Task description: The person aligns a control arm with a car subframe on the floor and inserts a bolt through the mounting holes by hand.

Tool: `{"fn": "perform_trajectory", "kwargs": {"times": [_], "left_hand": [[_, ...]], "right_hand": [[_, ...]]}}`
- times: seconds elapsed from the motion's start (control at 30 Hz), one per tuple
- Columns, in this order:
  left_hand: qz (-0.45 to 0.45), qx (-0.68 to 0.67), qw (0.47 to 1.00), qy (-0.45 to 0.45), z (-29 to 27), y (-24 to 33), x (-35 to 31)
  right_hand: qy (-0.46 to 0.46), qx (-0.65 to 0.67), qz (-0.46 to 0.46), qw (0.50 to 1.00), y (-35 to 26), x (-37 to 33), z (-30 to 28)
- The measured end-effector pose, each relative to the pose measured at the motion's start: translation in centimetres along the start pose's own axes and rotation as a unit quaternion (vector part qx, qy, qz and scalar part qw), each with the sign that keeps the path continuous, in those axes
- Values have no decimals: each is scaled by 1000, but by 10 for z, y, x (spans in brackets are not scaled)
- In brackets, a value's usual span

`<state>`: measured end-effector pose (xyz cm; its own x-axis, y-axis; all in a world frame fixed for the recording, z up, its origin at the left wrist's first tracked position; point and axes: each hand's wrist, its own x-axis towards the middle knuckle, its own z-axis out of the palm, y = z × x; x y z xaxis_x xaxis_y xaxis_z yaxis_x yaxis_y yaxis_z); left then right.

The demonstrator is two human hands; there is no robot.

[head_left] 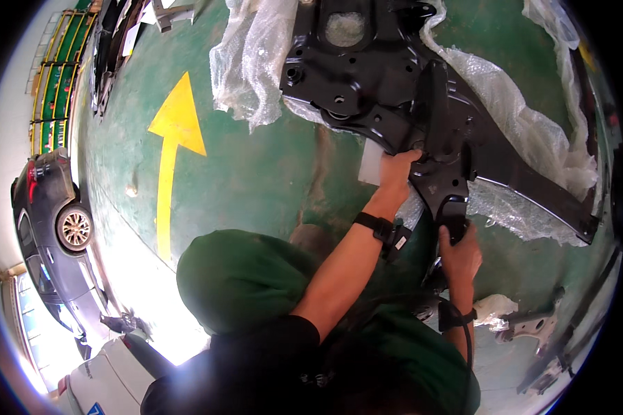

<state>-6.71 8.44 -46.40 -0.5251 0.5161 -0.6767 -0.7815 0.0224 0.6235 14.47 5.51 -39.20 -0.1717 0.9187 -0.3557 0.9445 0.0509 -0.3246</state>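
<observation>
A large black metal car subframe [322,79] lies on bubble wrap at the upper right of the head view. At its near side a shorter black control arm [439,185] meets it and points toward me. My left hand [399,171] is closed at the inner end of the control arm, thumb on top by the joint; its other fingers are mostly hidden underneath. My right hand [462,254] grips the near, narrow end of the same arm, fingers wrapped round it. Whether the arm is fastened to the subframe, I cannot tell.
Crumpled bubble wrap [249,76] spreads around the subframe on the green floor. A yellow arrow [167,159] is painted to the left. Another metal arm [536,324] lies at the lower right. A dark car [52,235] stands at the far left, a white car [107,377] below it.
</observation>
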Motion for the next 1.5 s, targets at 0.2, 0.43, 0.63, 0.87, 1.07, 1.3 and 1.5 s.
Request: {"fn": "perform_trajectory", "kwargs": {"times": [0.2,0.43,0.63,0.87,1.07,1.3,1.5], "left_hand": [[288,580,751,-128,-33,-20,24],[-27,127,990,-48,-29,-6,33],[-86,62,994,-17,0,10,10],[-96,39,994,-40,-12,11,18],[-106,27,993,-42,-3,13,8],[-73,46,995,-44,-18,0,27],[77,150,975,-143,-86,-31,79]], "right_hand": [[-59,17,17,998,1,-6,-2],[-48,125,-16,991,59,-10,1],[-24,96,56,993,123,-22,-29],[-275,-86,-119,950,73,-67,-27],[-300,-127,-115,939,70,-59,-28],[-280,-136,-130,942,72,-61,-21],[-221,-137,-203,944,65,-67,-10]]}}
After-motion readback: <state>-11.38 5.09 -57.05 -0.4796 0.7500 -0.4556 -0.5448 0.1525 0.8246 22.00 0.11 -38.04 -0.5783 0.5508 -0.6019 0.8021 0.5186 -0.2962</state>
